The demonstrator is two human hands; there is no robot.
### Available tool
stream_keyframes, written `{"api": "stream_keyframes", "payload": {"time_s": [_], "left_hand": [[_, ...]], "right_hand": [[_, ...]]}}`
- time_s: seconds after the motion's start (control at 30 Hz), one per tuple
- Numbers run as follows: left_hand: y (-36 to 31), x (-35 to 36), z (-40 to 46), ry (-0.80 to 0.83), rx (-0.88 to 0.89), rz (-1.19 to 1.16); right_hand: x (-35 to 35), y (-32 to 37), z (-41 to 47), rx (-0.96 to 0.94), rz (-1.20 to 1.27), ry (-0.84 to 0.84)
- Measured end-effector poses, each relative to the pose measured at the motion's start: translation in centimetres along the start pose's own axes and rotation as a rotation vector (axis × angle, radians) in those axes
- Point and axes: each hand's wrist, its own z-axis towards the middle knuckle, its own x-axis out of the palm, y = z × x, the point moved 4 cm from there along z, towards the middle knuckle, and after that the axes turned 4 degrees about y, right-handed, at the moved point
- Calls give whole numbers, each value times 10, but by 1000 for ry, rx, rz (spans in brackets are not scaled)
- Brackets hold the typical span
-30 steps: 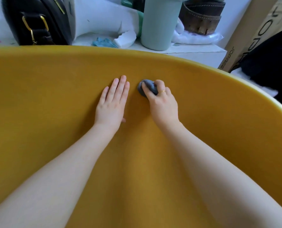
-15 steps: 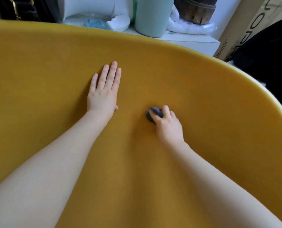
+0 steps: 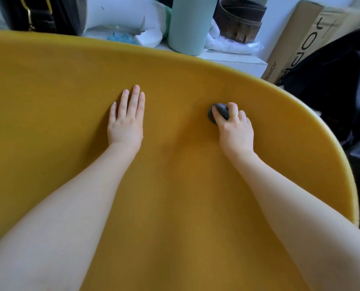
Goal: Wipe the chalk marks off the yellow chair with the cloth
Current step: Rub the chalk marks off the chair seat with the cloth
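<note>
On the yellow chair, the right hand grips a balled grey cloth; the left hand lies flat, fingers straight, well left of the cloth.

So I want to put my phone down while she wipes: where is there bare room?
Bare yellow chair left of the left hand, and between it and the right hand gripping the cloth. The white shelf behind is crowded.

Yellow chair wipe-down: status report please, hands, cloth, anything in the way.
Left hand flat on the yellow chair, holding nothing. Right hand grips the grey cloth, pressed to the fabric. No chalk marks visible. Nothing in the way.
</note>
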Motion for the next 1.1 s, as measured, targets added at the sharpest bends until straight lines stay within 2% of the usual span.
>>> {"api": "stream_keyframes", "payload": {"time_s": [0.13, 0.27, 0.33, 0.4, 0.47, 0.53, 0.6, 0.7, 0.83, 1.0, 1.1], "left_hand": [[4, -6, -1, 33, 19, 25], [-1, -4, -1, 1, 13, 18], [-8, -5, -4, -32, 44, 26], [-25, -7, -9, -23, 163, 38], [-51, -9, -12, -25, 327, 37], [-79, -10, -8, -48, 405, 14], [-102, -12, -2, -19, 364, -43], [-123, -13, -1, 16, 284, -82], [-130, -7, -9, 32, 305, -72], [-132, -4, -5, 94, 240, -63], [-134, -2, -1, 110, 223, -63]], "right_hand": [[22, 31, -16, -262, 9, 40], [13, 24, -6, -431, -43, 57], [1, 8, 12, -369, -64, -36], [-17, -10, 31, -249, -112, -132], [-27, -21, 43, -162, -145, -170], [-25, -21, 43, -124, -111, -185], [-13, -16, 27, -161, -58, -144], [4, -12, -17, -354, -79, 72], [-2, -20, -33, -599, -173, 218], [-19, -20, 38, -705, -239, -6], [-27, -25, 58, -681, -279, -16]]}}
